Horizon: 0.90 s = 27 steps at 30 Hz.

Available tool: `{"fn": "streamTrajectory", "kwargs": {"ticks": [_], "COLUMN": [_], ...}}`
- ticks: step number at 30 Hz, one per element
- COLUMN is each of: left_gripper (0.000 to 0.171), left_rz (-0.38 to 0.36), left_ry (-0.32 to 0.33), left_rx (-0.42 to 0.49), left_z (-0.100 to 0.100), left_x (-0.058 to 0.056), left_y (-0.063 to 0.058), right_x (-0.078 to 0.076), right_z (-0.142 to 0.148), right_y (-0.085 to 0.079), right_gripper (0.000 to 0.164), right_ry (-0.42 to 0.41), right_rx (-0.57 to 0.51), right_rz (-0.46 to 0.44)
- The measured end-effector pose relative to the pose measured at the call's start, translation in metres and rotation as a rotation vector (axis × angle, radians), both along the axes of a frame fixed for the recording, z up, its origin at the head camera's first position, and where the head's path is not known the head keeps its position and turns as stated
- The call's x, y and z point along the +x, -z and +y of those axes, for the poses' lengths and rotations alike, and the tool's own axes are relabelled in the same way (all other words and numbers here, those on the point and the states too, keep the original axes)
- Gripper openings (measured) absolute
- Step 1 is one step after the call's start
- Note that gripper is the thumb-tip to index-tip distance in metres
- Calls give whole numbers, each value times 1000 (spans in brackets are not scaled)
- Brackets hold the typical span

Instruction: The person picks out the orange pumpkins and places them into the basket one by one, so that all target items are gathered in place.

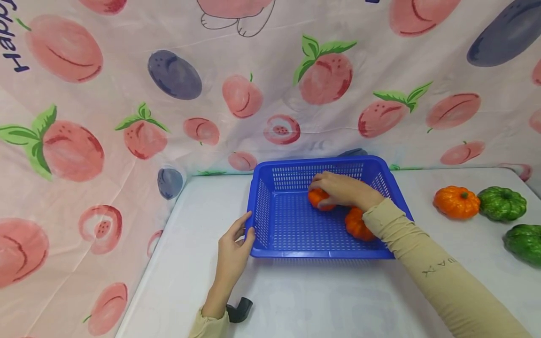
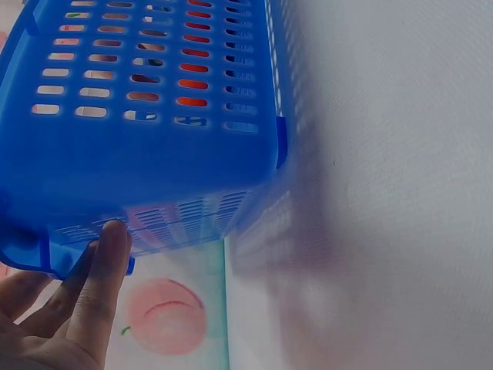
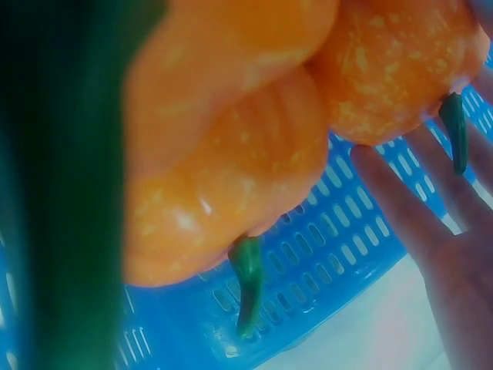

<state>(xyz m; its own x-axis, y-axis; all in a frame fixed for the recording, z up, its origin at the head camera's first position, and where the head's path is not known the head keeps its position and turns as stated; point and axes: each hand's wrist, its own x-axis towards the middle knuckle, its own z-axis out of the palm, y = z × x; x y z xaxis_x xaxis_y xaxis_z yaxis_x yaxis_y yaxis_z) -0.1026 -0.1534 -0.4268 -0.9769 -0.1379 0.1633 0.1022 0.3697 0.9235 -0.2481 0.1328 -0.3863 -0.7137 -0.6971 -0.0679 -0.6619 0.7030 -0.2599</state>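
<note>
A blue plastic basket (image 1: 325, 254) with slotted walls stands on the white table. At its left rim my left hand (image 1: 234, 249) holds the edge, its fingers against the outer wall in the left wrist view. My right hand (image 1: 344, 189) reaches inside and grips a small orange pumpkin (image 1: 318, 200) near the middle of the basket. Another orange pumpkin (image 1: 357, 226) sits to its right, partly hidden beneath the right forearm. In the right wrist view, the fingers lie along the gripped pumpkin (image 3: 397, 73), and a green stem shows on it.
Right of the basket lie an orange pumpkin (image 1: 455, 203) and two green pumpkins, one beside it (image 1: 503, 204) and one nearer (image 1: 525, 244). A black curved piece (image 1: 240, 311) is by the left wrist. A fruit-printed cloth (image 1: 270, 94) hangs behind the table.
</note>
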Motion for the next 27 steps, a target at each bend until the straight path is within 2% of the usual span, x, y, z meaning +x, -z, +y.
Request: {"fn": "streamTrajectory", "kwargs": {"ticks": [13, 27], "left_gripper": [40, 40], "left_rz": [-6, 2], "left_ry": [2, 2], "left_rx": [10, 2], "left_z": [0, 0], "left_x": [0, 0], "left_y": [-1, -1], "right_x": [1, 7], "right_z": [1, 3], "right_y": [-2, -8], "right_gripper": [51, 55], "right_ry": [-6, 23], "right_rx": [-1, 13], "right_rz": [-38, 15]}}
